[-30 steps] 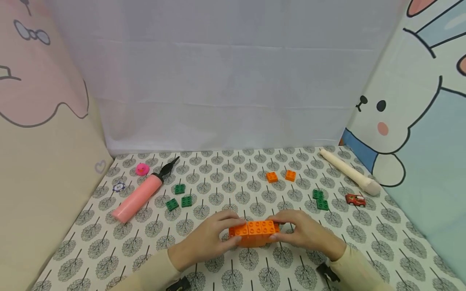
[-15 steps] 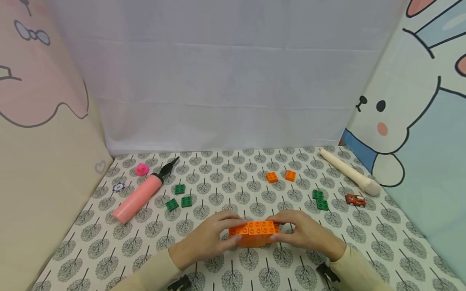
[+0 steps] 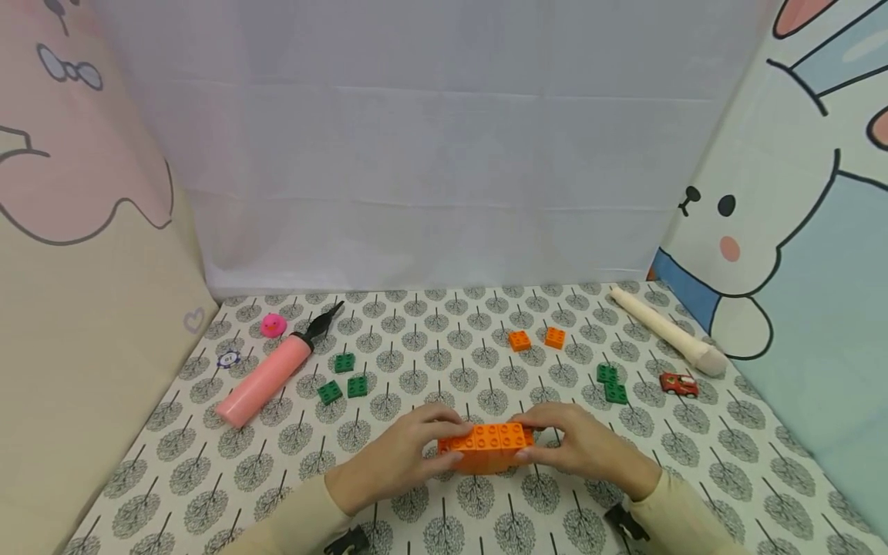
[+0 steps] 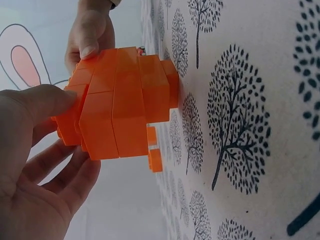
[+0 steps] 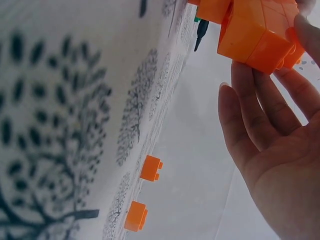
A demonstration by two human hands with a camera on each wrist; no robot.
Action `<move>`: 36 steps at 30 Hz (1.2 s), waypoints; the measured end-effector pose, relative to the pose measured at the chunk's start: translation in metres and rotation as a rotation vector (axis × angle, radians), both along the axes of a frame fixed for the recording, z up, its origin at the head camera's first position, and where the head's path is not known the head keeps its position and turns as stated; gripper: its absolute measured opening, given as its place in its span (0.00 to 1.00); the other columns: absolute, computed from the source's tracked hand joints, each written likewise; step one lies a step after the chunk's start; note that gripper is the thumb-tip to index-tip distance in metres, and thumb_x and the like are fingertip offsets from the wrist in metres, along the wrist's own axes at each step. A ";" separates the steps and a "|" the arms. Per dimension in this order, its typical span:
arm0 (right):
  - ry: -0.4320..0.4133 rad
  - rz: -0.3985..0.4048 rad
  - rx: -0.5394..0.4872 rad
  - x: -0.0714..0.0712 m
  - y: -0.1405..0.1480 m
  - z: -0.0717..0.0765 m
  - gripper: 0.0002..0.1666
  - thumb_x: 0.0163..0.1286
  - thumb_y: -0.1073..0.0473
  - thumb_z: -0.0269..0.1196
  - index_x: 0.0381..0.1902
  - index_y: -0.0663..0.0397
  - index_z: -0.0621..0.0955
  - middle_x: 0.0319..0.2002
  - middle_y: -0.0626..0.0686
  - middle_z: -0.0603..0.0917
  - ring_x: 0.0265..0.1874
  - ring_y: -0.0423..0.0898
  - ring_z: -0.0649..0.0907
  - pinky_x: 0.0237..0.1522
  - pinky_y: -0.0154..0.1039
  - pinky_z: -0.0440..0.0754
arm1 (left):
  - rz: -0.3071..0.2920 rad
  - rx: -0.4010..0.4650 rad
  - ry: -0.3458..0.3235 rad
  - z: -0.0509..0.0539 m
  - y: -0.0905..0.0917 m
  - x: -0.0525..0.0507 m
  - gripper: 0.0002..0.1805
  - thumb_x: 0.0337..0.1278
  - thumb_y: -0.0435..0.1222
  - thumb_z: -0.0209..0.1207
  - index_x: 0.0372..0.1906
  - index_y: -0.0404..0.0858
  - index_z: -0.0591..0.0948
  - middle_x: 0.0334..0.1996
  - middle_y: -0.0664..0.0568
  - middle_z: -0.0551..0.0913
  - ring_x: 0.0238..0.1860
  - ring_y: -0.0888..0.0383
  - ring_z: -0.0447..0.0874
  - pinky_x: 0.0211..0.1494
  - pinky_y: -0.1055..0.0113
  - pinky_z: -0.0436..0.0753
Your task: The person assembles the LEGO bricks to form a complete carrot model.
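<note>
Both hands hold an assembly of stacked orange toy building blocks (image 3: 489, 456) low over the front middle of the table. My left hand (image 3: 397, 464) pinches its left end, thumb on the near side and fingers behind. On the right end, my right hand (image 3: 591, 447) does the same. Seen from the left wrist, the assembly (image 4: 127, 107) has several layers and narrows toward the cloth; a thin gap shows beside the block under the left thumb. In the right wrist view, the fingers lie along the far side of the blocks (image 5: 260, 32).
Two loose orange blocks (image 3: 519, 341) lie farther back. Green blocks sit at left (image 3: 357, 386) and right (image 3: 615, 393). A pink pump (image 3: 267, 379), pink duck (image 3: 274, 325) and chip (image 3: 228, 359) are left; a red toy car (image 3: 678, 385) and cream bat (image 3: 666, 331) right.
The head view has shifted slightly. The top block at the left end now looks more level with its neighbours. Both hands keep their hold with hardly any movement.
</note>
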State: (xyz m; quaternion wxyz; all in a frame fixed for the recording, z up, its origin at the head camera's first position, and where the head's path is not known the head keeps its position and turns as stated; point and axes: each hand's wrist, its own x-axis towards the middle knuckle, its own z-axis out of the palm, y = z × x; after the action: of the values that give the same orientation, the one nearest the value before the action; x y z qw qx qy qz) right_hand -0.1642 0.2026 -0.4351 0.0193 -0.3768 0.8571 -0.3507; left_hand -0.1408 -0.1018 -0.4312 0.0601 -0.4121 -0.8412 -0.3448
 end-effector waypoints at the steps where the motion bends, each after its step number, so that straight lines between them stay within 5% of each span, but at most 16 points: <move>1: 0.000 -0.001 0.000 0.000 0.000 0.000 0.24 0.65 0.43 0.68 0.57 0.40 0.83 0.48 0.36 0.85 0.45 0.36 0.83 0.49 0.41 0.83 | -0.001 0.004 0.000 0.000 0.000 0.000 0.22 0.62 0.39 0.66 0.60 0.40 0.82 0.54 0.55 0.79 0.52 0.63 0.78 0.57 0.73 0.80; 15: -0.003 -0.017 0.022 0.000 0.001 0.001 0.25 0.64 0.41 0.68 0.58 0.39 0.83 0.48 0.36 0.85 0.45 0.36 0.83 0.50 0.42 0.83 | -0.010 -0.054 0.084 0.002 0.002 -0.004 0.23 0.58 0.38 0.67 0.59 0.39 0.82 0.49 0.55 0.80 0.47 0.65 0.78 0.53 0.80 0.78; 20: 0.003 -0.011 0.021 -0.001 0.000 0.001 0.24 0.65 0.42 0.68 0.58 0.38 0.83 0.48 0.36 0.85 0.45 0.35 0.83 0.49 0.42 0.84 | -0.019 -0.005 0.100 -0.005 0.001 -0.006 0.22 0.58 0.37 0.68 0.58 0.38 0.83 0.49 0.55 0.80 0.48 0.64 0.78 0.53 0.78 0.79; 29: -0.009 -0.001 0.007 -0.001 0.001 0.000 0.24 0.65 0.42 0.68 0.58 0.38 0.83 0.48 0.36 0.85 0.45 0.35 0.82 0.49 0.42 0.83 | 0.019 0.068 -0.087 -0.016 -0.003 -0.008 0.26 0.59 0.42 0.68 0.63 0.47 0.79 0.54 0.59 0.81 0.51 0.65 0.80 0.57 0.69 0.81; 36: -0.025 -0.012 0.031 0.001 0.000 0.002 0.25 0.64 0.40 0.67 0.58 0.36 0.83 0.48 0.35 0.84 0.45 0.35 0.82 0.49 0.43 0.84 | 0.061 0.102 -0.172 -0.019 -0.003 -0.007 0.28 0.53 0.41 0.72 0.60 0.39 0.81 0.51 0.57 0.84 0.49 0.65 0.82 0.56 0.68 0.82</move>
State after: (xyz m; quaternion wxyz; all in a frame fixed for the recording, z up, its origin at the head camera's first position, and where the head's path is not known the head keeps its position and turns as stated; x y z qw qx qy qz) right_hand -0.1635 0.2030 -0.4328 0.0337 -0.3671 0.8643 -0.3422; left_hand -0.1474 -0.1049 -0.4503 0.0192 -0.3518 -0.8367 -0.4192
